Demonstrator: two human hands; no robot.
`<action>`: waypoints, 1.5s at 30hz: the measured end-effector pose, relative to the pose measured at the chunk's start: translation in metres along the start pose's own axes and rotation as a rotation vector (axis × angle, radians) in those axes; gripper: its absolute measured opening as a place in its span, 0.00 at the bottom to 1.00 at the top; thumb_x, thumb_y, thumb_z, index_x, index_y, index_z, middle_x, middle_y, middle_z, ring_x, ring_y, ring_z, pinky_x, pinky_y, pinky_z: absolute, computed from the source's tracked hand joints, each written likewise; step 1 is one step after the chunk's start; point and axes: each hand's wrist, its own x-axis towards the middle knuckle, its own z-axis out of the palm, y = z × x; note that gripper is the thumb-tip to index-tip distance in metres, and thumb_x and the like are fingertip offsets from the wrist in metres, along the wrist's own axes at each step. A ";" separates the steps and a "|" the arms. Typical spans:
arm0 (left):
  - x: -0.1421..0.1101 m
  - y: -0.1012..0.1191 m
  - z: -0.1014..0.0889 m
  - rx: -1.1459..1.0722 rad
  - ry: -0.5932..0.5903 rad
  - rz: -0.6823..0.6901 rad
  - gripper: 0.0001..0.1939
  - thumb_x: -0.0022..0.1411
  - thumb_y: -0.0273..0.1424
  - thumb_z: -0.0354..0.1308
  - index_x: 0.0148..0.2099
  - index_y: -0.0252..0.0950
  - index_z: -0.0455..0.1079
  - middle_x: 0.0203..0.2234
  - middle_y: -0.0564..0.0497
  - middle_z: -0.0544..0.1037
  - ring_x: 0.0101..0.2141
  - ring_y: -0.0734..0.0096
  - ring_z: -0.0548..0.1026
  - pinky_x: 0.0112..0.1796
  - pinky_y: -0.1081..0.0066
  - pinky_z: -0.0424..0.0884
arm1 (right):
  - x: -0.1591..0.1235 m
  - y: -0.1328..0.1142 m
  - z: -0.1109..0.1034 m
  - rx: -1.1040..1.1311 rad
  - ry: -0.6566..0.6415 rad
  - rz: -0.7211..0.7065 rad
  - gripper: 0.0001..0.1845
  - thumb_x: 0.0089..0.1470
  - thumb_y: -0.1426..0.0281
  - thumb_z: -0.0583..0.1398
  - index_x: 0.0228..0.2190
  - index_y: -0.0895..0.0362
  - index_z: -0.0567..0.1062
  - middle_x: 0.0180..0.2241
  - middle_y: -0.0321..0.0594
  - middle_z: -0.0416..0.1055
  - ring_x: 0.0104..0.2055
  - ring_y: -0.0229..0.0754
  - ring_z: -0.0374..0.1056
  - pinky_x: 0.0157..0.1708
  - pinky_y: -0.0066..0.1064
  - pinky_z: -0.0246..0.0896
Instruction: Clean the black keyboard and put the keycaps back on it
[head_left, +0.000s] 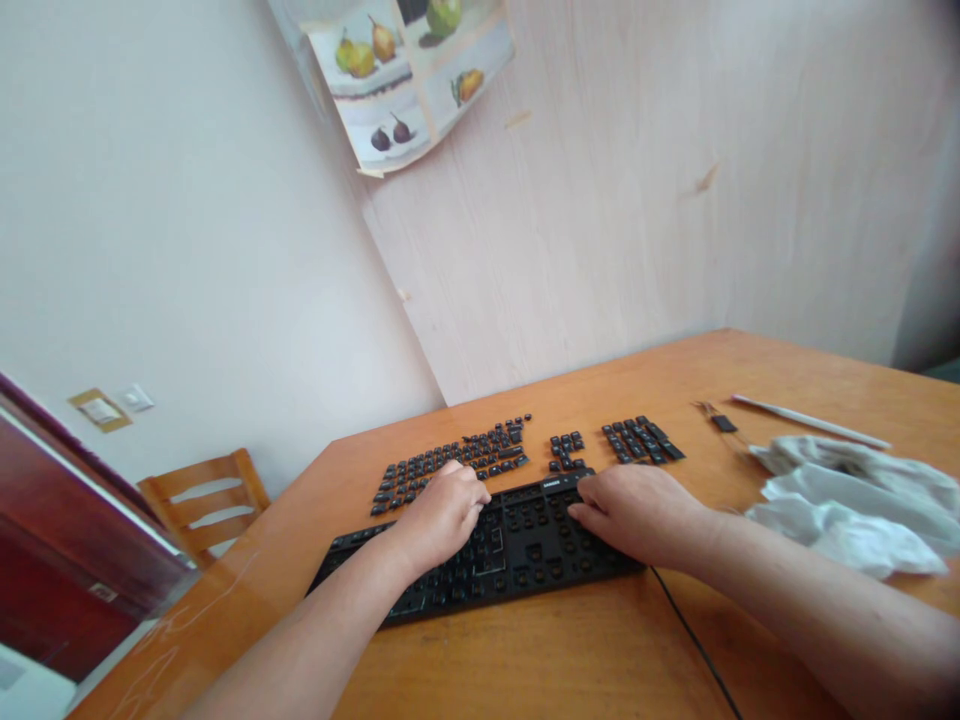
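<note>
Lettering: white, on the far edge of the keyboard [574, 562]; too small to read surely.
Keyboard: one, mid-table [540, 655], beneath both hands.
Left hand [448, 508]: fingers curled over its middle; cannot tell whether anything is gripped.
Right hand [641, 508]: on its far right corner, thumb parted from fingers; grip cannot be told.
Keycaps [637, 441]: three groups, just beyond the far edge.
Near edge: table continues nearer; one cable [691, 632] crosses it, right.

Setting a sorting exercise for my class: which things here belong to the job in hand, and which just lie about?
Job:
keyboard, under left hand and right hand
loose keycaps
keyboard cable
wire-ended black piece, perhaps

Lying about:
white pen-like stick
crumpled plastic
wooden chair
</note>
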 end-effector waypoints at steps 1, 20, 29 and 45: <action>-0.001 0.001 0.000 0.006 0.002 0.002 0.12 0.64 0.25 0.49 0.34 0.38 0.74 0.30 0.46 0.73 0.39 0.64 0.68 0.39 0.67 0.65 | 0.000 0.000 0.000 -0.001 0.000 -0.001 0.22 0.59 0.57 0.50 0.28 0.56 0.77 0.31 0.48 0.77 0.36 0.52 0.74 0.32 0.35 0.61; -0.017 0.000 -0.003 0.029 0.142 -0.067 0.15 0.61 0.23 0.50 0.43 0.43 0.75 0.47 0.48 0.75 0.53 0.59 0.65 0.53 0.55 0.62 | 0.002 0.001 0.002 -0.013 -0.015 0.005 0.23 0.59 0.57 0.49 0.29 0.56 0.78 0.32 0.49 0.77 0.36 0.52 0.74 0.34 0.37 0.62; 0.034 -0.047 -0.002 -0.038 0.233 -0.122 0.10 0.62 0.30 0.52 0.40 0.39 0.75 0.39 0.49 0.78 0.44 0.64 0.71 0.47 0.62 0.66 | 0.001 0.000 0.003 0.000 0.015 0.001 0.22 0.59 0.58 0.50 0.28 0.55 0.78 0.31 0.49 0.78 0.35 0.52 0.74 0.32 0.37 0.62; 0.145 -0.127 0.052 -0.057 0.065 -0.327 0.08 0.56 0.31 0.59 0.38 0.39 0.78 0.36 0.50 0.81 0.41 0.66 0.76 0.47 0.67 0.69 | 0.000 -0.003 0.002 0.043 -0.010 0.043 0.19 0.58 0.61 0.51 0.28 0.55 0.77 0.29 0.47 0.78 0.34 0.51 0.75 0.30 0.34 0.61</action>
